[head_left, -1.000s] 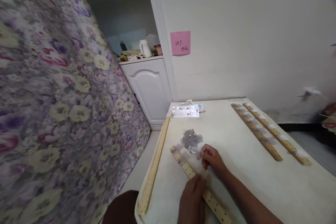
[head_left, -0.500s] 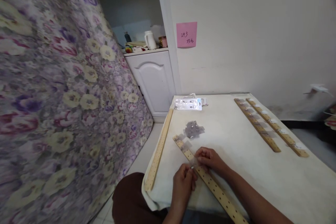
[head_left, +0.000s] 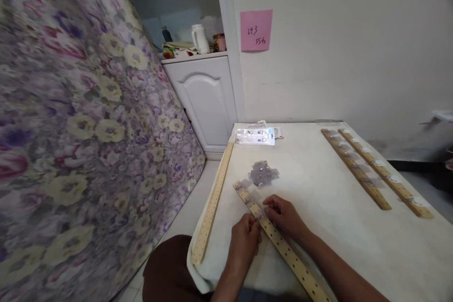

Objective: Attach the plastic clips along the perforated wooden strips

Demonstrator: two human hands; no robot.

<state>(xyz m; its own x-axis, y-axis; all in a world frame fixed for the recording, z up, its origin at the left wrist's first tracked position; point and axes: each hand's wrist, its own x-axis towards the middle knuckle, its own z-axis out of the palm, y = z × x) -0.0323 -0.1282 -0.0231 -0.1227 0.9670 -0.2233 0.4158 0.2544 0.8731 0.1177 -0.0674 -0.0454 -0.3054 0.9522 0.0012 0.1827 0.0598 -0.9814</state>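
A pale wooden strip with rows of holes (head_left: 288, 255) lies slantwise on the table, running under and between my hands. My left hand (head_left: 245, 237) is closed in a pinch at the strip's near left edge, beside a small clear plastic piece with a shiny bit (head_left: 261, 218) lying across the strip. Whatever is between its fingertips is too small to make out. On the far side of the strip, my right hand (head_left: 285, 217) has its fingers curled together, their grip partly hidden. More clear pieces sit at the strip's far end. Just beyond is a pile of small clear packets (head_left: 262, 173).
Another holed wooden strip (head_left: 214, 203) lies along the table's left edge. Two strips carrying clear pieces (head_left: 356, 167) lie at the right. Clear blister packaging (head_left: 255, 136) is at the back. A floral curtain (head_left: 106, 151) hangs left; a wall stands behind.
My hands have shifted slightly up the strip, and the right fingers have drawn a little away from the small clear piece. The view has tilted slightly.
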